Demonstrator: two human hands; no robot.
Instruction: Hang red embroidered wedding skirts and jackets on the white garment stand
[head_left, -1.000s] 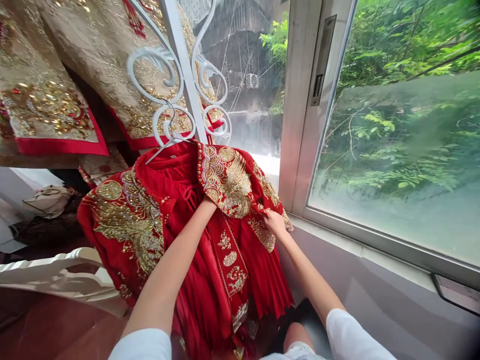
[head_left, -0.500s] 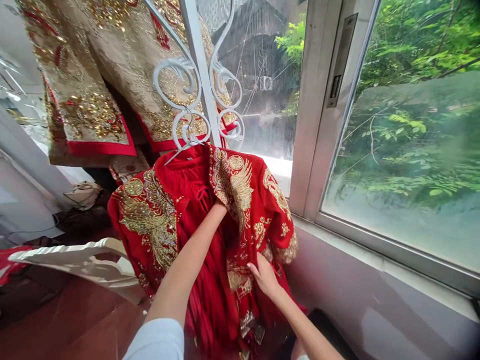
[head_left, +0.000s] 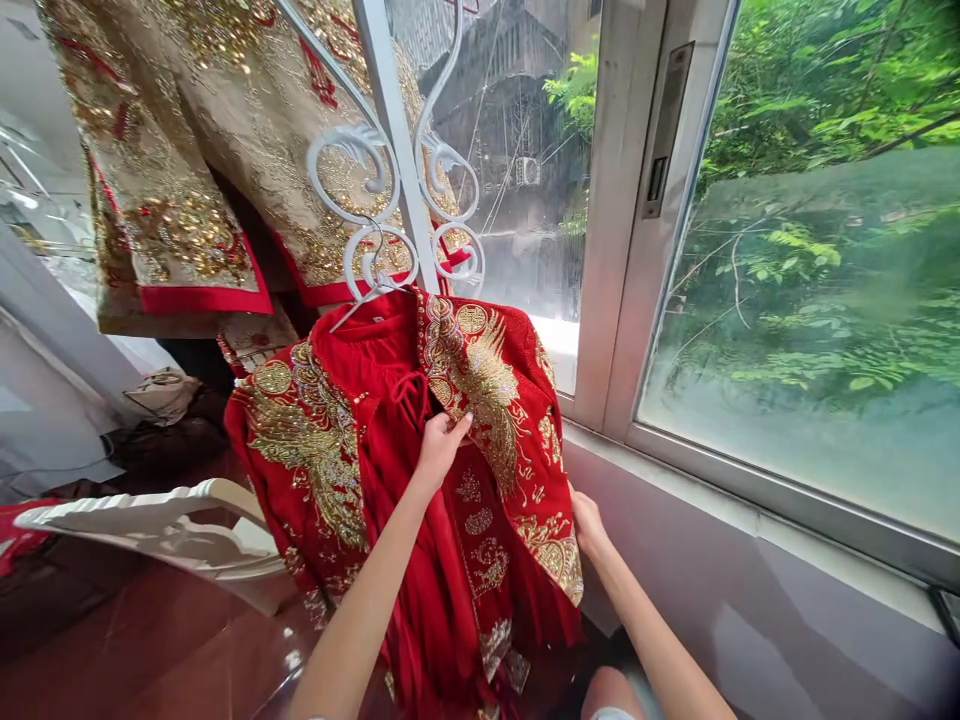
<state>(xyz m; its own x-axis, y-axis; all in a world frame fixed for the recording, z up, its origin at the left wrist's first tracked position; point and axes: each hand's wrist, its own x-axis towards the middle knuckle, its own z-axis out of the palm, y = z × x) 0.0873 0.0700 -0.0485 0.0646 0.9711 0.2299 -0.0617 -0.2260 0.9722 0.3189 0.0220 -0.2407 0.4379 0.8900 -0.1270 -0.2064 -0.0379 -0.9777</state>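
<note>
A red jacket (head_left: 525,410) with gold embroidered birds hangs open at the front from a hanger (head_left: 352,312). Inside it hangs a gathered red skirt (head_left: 409,500) with a tie at its top. My left hand (head_left: 444,448) is closed on the jacket's front edge below the collar, thumb on the outside and fingers partly behind the cloth. At the jacket's right side, my right hand (head_left: 589,522) grips the sleeve's outer edge; its fingertips are hidden behind the fabric.
The hanger hooks onto a white scrolled metal stand (head_left: 401,150). Behind it hangs a beige and gold garment (head_left: 255,180) with red trim. A sliding window (head_left: 622,250) and sill (head_left: 720,505) run along the right. A white carved chair back (head_left: 150,520) stands at left.
My left hand has moved slightly down along the front edge, out from under the flap. My right hand has shifted right to the sleeve's outer side, and the right panel now lies spread flatter.
</note>
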